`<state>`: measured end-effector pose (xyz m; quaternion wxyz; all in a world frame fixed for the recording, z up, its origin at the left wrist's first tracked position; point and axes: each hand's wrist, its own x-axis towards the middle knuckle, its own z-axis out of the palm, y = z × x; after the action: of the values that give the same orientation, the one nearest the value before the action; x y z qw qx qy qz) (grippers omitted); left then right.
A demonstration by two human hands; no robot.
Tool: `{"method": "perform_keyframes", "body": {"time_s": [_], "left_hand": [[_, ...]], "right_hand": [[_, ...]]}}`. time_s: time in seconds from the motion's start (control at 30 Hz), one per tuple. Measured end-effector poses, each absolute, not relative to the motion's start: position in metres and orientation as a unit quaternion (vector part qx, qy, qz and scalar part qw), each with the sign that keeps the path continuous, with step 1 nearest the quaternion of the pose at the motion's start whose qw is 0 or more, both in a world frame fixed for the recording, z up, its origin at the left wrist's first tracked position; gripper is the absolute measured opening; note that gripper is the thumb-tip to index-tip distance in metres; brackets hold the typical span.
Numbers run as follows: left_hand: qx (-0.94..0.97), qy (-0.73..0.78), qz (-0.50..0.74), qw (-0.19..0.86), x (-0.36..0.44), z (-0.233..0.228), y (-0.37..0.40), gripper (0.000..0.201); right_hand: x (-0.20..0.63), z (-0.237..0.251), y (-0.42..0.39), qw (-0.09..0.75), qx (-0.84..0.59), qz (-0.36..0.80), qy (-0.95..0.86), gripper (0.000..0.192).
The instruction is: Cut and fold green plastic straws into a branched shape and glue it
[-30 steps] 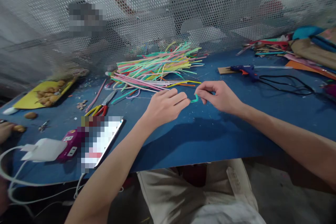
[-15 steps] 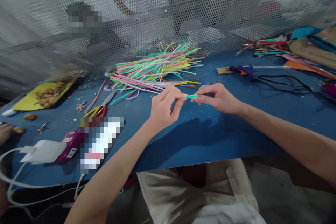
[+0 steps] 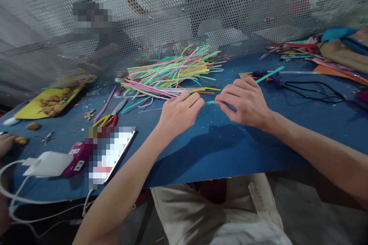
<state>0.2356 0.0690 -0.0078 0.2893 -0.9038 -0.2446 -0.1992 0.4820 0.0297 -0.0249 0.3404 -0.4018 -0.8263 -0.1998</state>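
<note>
Above a blue tabletop (image 3: 201,157), a person pinches a short, bumpy length of green pipe cleaner (image 3: 210,103), its ends gripped in the curled fingers of the left hand (image 3: 182,111) and between the thumb and fingers of the right hand (image 3: 245,101). A straight green strip (image 3: 271,74) juts beyond the right knuckles; whether it is the same piece cannot be told. A thin, pale wire (image 3: 151,110) extends from the left hand. Behind lies a loose heap of slender pastel pipe cleaners (image 3: 169,72), before a perforated screen (image 3: 166,11) dotted with round holes. A blue glue gun (image 3: 276,80) with looping black cord (image 3: 313,91) rests at right.
</note>
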Motion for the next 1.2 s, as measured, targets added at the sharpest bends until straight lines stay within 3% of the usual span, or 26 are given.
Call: {"method": "perform_keyframes", "body": {"time_s": [0.1,0.23,0.47,0.67,0.8,0.9,1.1,1.2], "left_hand": [[-0.914,-0.21,-0.192,0.291,0.234,-0.006,0.069,0.016],[-0.928,-0.173,-0.182,0.274,0.232,-0.009,0.074,0.016],[-0.937,-0.137,-0.205,0.248,0.23,-0.011,0.076,0.018],[-0.941,-0.094,-0.279,0.166,0.235,-0.017,0.064,0.014],[-0.923,-0.121,-0.364,-0.014,0.244,-0.025,0.057,0.011],[-0.887,-0.155,-0.428,-0.078,0.249,-0.028,0.055,0.007],[-0.857,-0.227,-0.457,-0.076,0.251,-0.031,0.059,0.007],[-0.859,-0.272,-0.433,-0.023,0.249,-0.03,0.062,0.014]], "right_hand": [[0.483,-0.023,0.03,0.363,-0.403,-0.188,-0.819,0.016],[0.481,-0.026,0.032,0.376,-0.423,-0.085,-0.82,0.018],[0.479,-0.019,0.031,0.398,-0.474,0.256,-0.742,0.022],[0.495,-0.006,0.034,0.327,-0.363,0.48,-0.729,0.027],[0.499,-0.009,0.036,0.347,-0.322,0.49,-0.733,0.027],[0.492,-0.016,0.036,0.381,-0.319,0.461,-0.735,0.029],[0.476,-0.029,0.032,0.389,-0.352,0.381,-0.761,0.036],[0.476,-0.031,0.032,0.384,-0.392,0.254,-0.796,0.035]]}}
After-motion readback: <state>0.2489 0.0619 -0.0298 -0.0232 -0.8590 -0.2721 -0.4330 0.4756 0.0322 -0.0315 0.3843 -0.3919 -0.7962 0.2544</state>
